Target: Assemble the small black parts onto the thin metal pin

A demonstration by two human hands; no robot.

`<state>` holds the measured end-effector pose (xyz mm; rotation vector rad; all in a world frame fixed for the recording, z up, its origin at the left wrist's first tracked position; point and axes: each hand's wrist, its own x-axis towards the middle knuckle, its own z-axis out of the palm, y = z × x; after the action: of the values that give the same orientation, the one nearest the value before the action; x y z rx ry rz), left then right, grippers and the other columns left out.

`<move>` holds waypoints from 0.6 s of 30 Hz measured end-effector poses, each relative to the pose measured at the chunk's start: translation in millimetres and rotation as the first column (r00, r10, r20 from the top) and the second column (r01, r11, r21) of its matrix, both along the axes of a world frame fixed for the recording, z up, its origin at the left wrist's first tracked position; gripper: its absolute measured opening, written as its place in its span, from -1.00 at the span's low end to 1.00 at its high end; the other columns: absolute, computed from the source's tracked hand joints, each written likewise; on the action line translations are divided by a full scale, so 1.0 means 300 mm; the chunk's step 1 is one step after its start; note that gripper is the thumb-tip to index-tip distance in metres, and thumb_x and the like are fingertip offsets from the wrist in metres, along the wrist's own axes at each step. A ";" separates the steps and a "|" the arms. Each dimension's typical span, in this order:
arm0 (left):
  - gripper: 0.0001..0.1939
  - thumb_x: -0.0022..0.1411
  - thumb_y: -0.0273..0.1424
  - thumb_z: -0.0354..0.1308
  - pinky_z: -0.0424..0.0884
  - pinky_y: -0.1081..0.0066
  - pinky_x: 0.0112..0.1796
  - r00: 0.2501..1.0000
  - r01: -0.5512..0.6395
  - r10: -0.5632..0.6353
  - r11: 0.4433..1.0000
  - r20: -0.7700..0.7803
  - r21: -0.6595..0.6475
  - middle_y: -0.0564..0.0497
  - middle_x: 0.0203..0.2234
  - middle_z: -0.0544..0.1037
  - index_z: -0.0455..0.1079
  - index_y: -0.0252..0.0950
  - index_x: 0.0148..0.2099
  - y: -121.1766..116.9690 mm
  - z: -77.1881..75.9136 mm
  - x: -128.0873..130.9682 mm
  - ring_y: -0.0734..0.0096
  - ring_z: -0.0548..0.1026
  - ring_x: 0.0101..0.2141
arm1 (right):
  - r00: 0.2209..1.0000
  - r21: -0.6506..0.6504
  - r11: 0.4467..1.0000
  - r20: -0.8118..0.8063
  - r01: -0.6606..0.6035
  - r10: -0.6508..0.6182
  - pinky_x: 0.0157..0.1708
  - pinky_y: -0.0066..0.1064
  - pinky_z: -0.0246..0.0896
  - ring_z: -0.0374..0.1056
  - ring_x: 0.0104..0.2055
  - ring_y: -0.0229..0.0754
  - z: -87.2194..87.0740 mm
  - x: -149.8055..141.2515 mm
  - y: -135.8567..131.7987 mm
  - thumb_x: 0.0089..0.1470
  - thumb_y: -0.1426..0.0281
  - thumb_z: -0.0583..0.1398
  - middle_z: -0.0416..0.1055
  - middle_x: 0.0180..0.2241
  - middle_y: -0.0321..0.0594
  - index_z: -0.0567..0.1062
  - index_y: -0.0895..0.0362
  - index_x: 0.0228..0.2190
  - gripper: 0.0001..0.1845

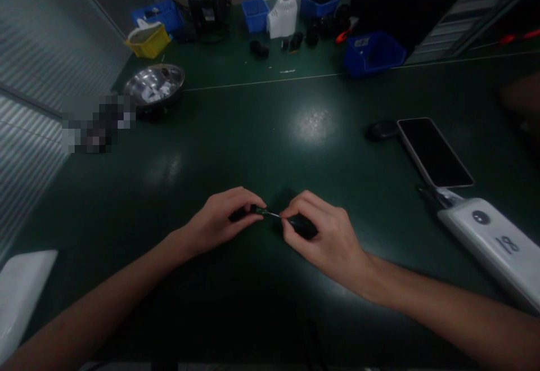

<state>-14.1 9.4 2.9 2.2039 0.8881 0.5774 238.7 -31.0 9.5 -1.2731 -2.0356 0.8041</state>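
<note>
In left hand (219, 213), small dark-green piece (259, 210)

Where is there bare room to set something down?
Widest is the stretch beyond the left hand and right hand, between the metal bowl and the phone. A narrower one lies between bowl and left forearm. Crowded: the far end, with blue bins, and the right side, where phone, black rounded thing and white device sit close.
</note>
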 end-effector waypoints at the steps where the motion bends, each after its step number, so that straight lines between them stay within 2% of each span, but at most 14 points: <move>1: -0.75 0.36 -0.45 0.22 0.45 0.47 -0.23 1.000 0.006 -0.006 1.000 0.004 0.010 -0.04 -0.18 0.55 0.46 -0.28 0.08 -0.001 0.002 0.002 0.47 0.50 -0.25 | 1.000 0.011 1.000 0.015 0.000 -0.001 -0.36 -0.42 0.21 0.37 -0.36 -0.29 -0.001 0.000 -0.002 0.21 0.42 0.20 0.44 -0.27 -0.27 0.53 0.11 -0.28 -0.92; 6: -0.74 0.36 -0.47 0.22 0.48 0.39 -0.03 0.997 0.059 -0.061 0.997 0.043 0.040 -0.10 -0.07 0.56 0.49 -0.29 0.08 0.002 0.001 0.010 0.36 0.52 -0.06 | 0.997 0.040 0.999 0.075 -0.016 0.013 -0.37 -0.45 0.20 0.35 -0.37 -0.31 -0.008 0.002 -0.006 0.21 0.44 0.18 0.43 -0.28 -0.29 0.51 0.09 -0.29 -0.91; 14: -0.74 0.36 -0.46 0.22 0.53 0.35 -0.08 0.997 0.056 -0.060 0.993 0.037 0.100 -0.12 -0.10 0.59 0.51 -0.29 0.08 0.005 -0.009 0.002 0.34 0.55 -0.10 | 0.992 0.048 0.998 0.125 -0.030 0.024 -0.42 -0.45 0.16 0.33 -0.39 -0.32 -0.016 0.001 0.000 0.20 0.44 0.18 0.41 -0.27 -0.30 0.50 0.09 -0.29 -0.92; 18: -0.73 0.36 -0.48 0.22 0.55 0.35 -0.10 0.994 0.067 -0.076 0.992 0.082 0.104 -0.12 -0.11 0.60 0.51 -0.29 0.09 0.006 -0.008 0.004 0.34 0.57 -0.11 | 0.995 0.061 0.997 0.084 -0.052 0.047 -0.38 -0.44 0.19 0.35 -0.36 -0.32 -0.014 0.001 -0.003 0.23 0.44 0.17 0.41 -0.27 -0.30 0.50 0.09 -0.27 -0.91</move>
<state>-12.9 11.1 0.5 2.2730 0.7468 0.6905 239.1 -31.8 5.2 -1.2438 -2.1487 0.7151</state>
